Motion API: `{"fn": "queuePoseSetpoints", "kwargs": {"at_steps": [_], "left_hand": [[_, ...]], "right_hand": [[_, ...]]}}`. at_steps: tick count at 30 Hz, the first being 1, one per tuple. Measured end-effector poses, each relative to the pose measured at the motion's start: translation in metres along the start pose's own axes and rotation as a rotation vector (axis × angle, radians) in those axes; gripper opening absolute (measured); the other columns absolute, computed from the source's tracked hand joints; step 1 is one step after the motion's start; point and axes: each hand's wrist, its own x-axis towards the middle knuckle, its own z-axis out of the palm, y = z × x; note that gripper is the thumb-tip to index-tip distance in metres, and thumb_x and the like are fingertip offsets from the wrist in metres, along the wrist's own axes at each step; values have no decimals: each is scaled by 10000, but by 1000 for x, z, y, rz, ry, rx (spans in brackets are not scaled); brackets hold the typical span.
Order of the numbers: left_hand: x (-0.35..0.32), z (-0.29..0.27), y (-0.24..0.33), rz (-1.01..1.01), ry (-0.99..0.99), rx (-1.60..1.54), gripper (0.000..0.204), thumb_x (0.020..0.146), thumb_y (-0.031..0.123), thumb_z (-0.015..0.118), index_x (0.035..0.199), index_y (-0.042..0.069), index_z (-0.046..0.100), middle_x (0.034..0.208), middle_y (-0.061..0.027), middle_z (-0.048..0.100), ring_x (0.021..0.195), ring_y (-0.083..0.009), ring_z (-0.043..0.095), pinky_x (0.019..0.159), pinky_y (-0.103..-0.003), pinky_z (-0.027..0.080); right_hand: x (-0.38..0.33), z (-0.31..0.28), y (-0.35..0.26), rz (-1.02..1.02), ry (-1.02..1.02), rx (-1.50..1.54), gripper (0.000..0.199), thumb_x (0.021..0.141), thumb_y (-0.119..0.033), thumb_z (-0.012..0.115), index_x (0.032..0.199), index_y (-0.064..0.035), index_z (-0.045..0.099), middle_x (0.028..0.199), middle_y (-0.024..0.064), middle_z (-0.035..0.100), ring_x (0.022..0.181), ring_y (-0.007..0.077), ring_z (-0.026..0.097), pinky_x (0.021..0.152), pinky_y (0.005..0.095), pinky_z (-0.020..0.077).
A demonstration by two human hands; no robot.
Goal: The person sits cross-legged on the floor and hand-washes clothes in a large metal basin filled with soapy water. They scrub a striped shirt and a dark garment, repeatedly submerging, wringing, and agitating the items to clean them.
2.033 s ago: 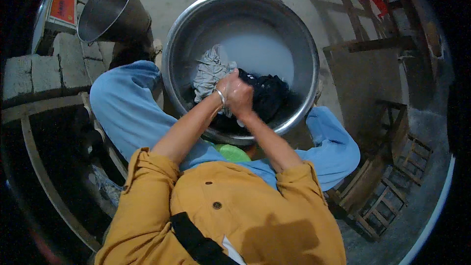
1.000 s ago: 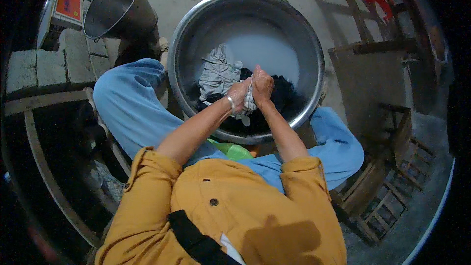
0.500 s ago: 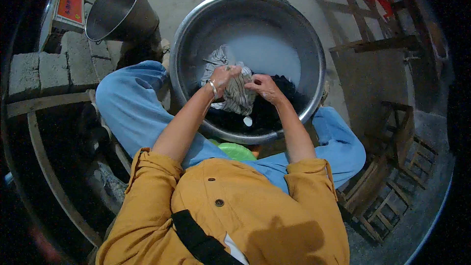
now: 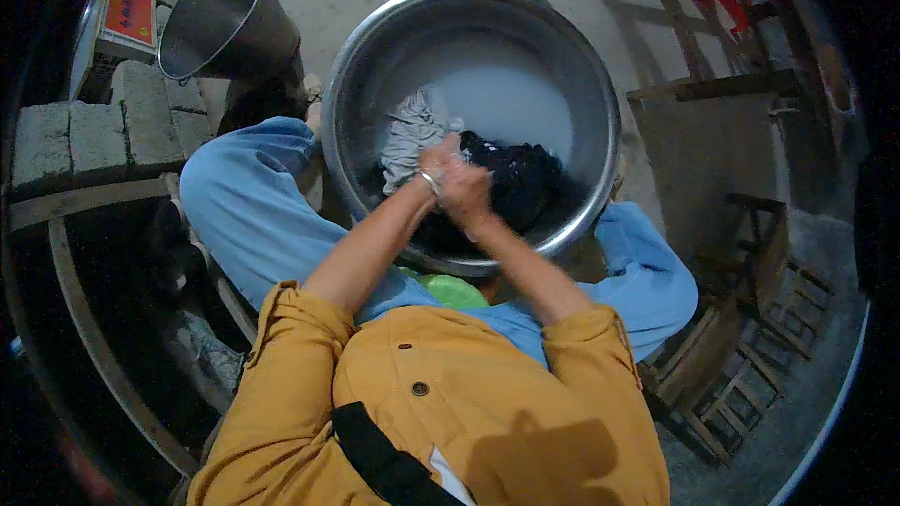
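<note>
Head view looks straight down on a person seated with knees apart in light blue trousers (image 4: 244,206) around a wide metal basin (image 4: 375,56) of cloudy water, both forearms reaching forward out of mustard-yellow sleeves (image 4: 300,328). Left hand (image 4: 433,167) and right hand (image 4: 466,189) meet near the middle of the basin, pressed against each other and closed on wet cloth bunched between them; a bracelet shows at the left wrist. How the fingers lie inside the bundle cannot be told, since the knuckles and cloth hide them. A pale grey striped garment (image 4: 408,136) trails from the clasp up and to the person's left, its long axis running away from the body toward the far-left wall of the basin, so the left hand is the nearer one to it. A dark garment (image 4: 520,183) lies heaped just to the right of the hands, touching the right hand and partly sunk against the near-right wall, so the right hand sits closer to that. Outside the basin, a tipped metal bucket (image 4: 225,23) lies at upper left beside grey concrete blocks (image 4: 89,141), a green object (image 4: 450,289) peeks out under the basin's near rim, and wooden stools (image 4: 741,319) stand at the right
</note>
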Motion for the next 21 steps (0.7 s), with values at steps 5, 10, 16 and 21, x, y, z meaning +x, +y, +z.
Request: {"fn": "queuePoseSetpoints", "kwargs": {"at_steps": [5, 10, 16, 21], "left_hand": [[-106, 59, 60, -70, -26, 390, 492, 781, 514, 469, 914, 43, 510, 765, -24, 535, 644, -117, 488, 535, -266, 401], [-106, 42, 72, 266, -169, 596, 450, 680, 483, 613, 751, 46, 536, 600, 12, 464, 523, -81, 413, 445, -239, 319], [-108, 22, 100, 348, -14, 414, 354, 676, 311, 666, 808, -8, 586, 759, -57, 590, 669, -131, 528, 602, -278, 427], [-77, 29, 66, 475, 308, 140, 544, 722, 492, 575, 878, -30, 556, 772, -132, 574, 669, -179, 554, 629, -330, 444]], "right_hand": [[29, -20, 38, 342, -65, -42, 456, 844, -370, 334, 738, 10, 563, 714, 249, 547, 635, 374, 539, 533, 443, 400], [46, -41, 60, 433, -365, 630, 276, 758, -247, 590, 668, -5, 491, 598, 60, 487, 581, 216, 465, 561, 309, 374], [35, -59, 72, 375, -441, 677, 180, 673, -123, 668, 783, -37, 555, 831, 26, 537, 784, 124, 492, 697, 269, 393], [36, -31, 57, 625, 91, 1218, 155, 667, -68, 589, 815, -30, 564, 844, 45, 565, 768, 165, 528, 701, 295, 414]]}}
